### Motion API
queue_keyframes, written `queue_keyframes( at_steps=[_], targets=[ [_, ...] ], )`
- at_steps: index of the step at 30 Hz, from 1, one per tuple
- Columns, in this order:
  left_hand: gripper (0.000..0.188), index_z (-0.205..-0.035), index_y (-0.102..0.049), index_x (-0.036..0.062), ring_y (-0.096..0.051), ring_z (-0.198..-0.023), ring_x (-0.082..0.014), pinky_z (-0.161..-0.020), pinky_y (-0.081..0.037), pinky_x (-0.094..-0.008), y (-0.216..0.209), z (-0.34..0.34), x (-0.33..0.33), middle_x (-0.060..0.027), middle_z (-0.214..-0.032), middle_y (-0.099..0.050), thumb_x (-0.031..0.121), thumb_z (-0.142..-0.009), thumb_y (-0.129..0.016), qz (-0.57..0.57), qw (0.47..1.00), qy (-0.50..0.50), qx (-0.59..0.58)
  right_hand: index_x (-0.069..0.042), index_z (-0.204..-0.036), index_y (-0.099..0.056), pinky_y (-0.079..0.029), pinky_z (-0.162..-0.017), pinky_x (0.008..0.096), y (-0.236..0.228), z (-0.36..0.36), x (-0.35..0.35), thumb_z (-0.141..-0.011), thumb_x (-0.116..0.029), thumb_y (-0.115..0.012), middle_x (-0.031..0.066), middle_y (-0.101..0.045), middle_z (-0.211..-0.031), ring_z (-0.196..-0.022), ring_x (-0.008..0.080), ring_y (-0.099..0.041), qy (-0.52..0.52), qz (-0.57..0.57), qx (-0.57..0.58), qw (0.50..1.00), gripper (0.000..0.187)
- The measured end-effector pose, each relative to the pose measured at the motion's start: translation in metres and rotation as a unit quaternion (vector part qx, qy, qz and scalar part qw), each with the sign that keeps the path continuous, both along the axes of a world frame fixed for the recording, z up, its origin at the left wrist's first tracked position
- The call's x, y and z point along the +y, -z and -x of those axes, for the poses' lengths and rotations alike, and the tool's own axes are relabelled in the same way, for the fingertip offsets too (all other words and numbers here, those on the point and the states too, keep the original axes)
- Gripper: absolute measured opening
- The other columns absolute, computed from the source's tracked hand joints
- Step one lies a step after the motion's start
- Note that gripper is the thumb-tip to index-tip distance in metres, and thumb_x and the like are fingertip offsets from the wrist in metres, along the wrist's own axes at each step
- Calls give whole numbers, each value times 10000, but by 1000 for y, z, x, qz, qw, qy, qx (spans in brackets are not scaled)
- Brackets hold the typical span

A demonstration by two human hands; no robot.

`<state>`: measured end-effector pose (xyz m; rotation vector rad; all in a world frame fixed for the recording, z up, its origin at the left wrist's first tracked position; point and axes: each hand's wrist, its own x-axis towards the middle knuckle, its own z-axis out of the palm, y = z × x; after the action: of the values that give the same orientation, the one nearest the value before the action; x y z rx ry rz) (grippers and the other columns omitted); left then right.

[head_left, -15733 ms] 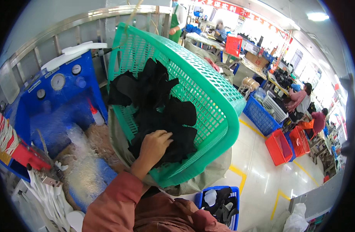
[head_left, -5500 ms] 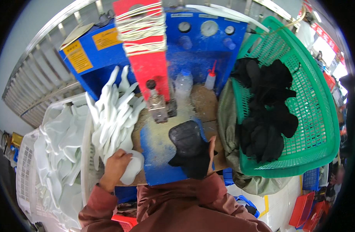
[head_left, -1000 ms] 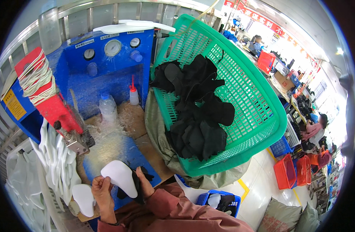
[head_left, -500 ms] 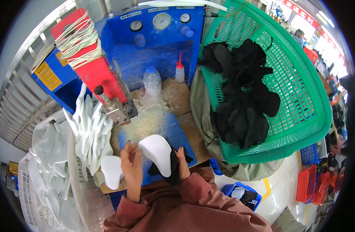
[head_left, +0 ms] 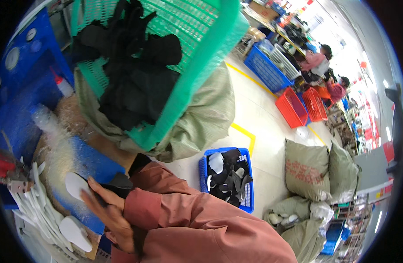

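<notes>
A white foam-like pad (head_left: 75, 186) with a rounded end is above the blue board at lower left. My right hand (head_left: 108, 195) grips its edge, with a black fabric piece (head_left: 120, 184) behind it. Stretched over the pad's near side are the fingers of my left hand (head_left: 119, 225), smeared by motion. A second white pad (head_left: 74, 233) lies beside the hands, next to a stack of white pads (head_left: 37, 208). The underside of the held pad is hidden.
Above stands a green basket (head_left: 177, 103) with black fabric pieces (head_left: 135, 83), over a woven sack (head_left: 210, 109). A blue basket (head_left: 250, 193) with black and white pieces is on the floor. Full sacks (head_left: 306, 168) and red crates (head_left: 291, 107) stand further right; people sit beyond.
The view has swung to the right, so the bench now sits at lower left. My left hand has come over to the held white pad.
</notes>
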<state>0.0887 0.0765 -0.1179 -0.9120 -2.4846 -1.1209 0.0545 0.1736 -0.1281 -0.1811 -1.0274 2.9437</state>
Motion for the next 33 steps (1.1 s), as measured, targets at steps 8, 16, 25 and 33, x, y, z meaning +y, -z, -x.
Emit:
queue_keyframes(
  at_steps=[8, 16, 25, 33],
  targets=[
    [809, -1547, -309, -81, -323, -1482, -439, -1196, -284, -476, 0, -41, -8, -307, -1615, -276, 554, -1065, -444, 115, 968, 138, -173, -14, -1457, -522, -357, -1092, 272, 18, -65, 40, -1055, -464, -569, 45, -586, -1340, -1259, 116, -485, 53, -79, -106, 990, 605],
    [435, -1237, -689, -11, -696, -1127, -312, -990, -524, -376, -47, -39, 51, -170, -1199, -724, 275, -916, -756, 24, 809, 395, -434, -47, -1349, -616, -451, -1041, 303, 47, -223, 131, -1087, -330, -507, 75, -631, -1250, -1188, 176, -583, 70, -240, -254, 934, 401],
    [371, -1322, -644, 18, -683, -1131, -261, -969, -541, -340, -39, -13, 41, -150, -1303, -682, 130, -972, -698, -35, 838, 400, -370, -76, -1334, -581, -514, -929, 410, 163, -436, 234, -1071, -316, -479, 114, -653, -1225, -1105, 268, -616, 228, -218, -542, 779, 371],
    [316, -1319, -635, 67, -704, -986, -324, -889, -562, -411, -41, 28, -118, -168, -1175, -710, 150, -1016, -597, 77, 979, -16, -188, -109, -1350, -531, -560, -834, 507, 250, -425, 251, -1025, -295, -487, 120, -657, -1227, -1021, 333, -633, 134, -55, -564, 813, 377]
  ],
)
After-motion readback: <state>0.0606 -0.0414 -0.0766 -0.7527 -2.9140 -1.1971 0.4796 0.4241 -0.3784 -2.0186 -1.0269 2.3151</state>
